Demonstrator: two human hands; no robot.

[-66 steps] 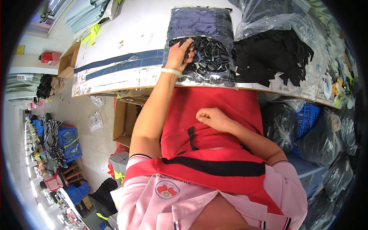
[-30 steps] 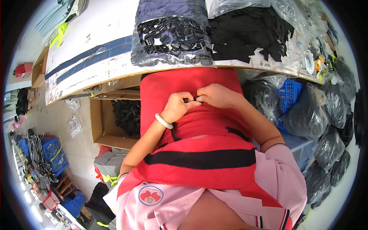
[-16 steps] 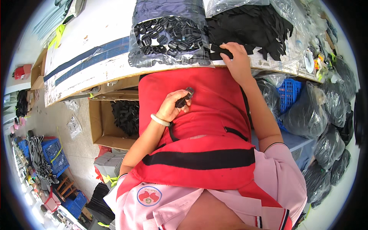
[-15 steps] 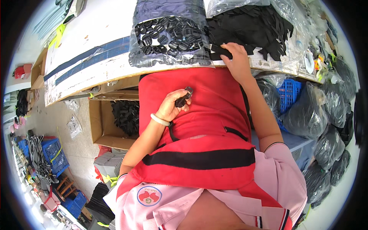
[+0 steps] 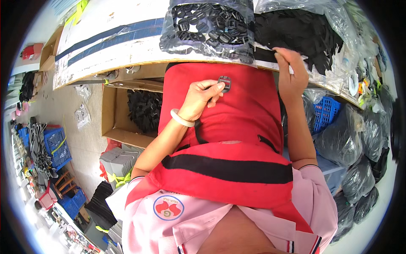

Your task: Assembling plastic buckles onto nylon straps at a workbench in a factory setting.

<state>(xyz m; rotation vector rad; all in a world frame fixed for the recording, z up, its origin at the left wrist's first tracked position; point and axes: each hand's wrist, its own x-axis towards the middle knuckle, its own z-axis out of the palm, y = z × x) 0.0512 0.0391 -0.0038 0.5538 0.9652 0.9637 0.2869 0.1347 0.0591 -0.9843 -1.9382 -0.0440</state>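
Illumination is bright, even and diffuse; shadows are soft and faint. The white tabletop (image 5: 127,17) at the far side reads close to overexposed. Glare patches sit on the clear plastic bags (image 5: 338,25) at far right and on the dark glossy bags (image 5: 359,139) at right. Fisheye distortion bends the tabletop edge and compresses detail toward the rim. A black vignette rings the frame. Centre focus is sharp; the near-left rim washes out pale and soft.
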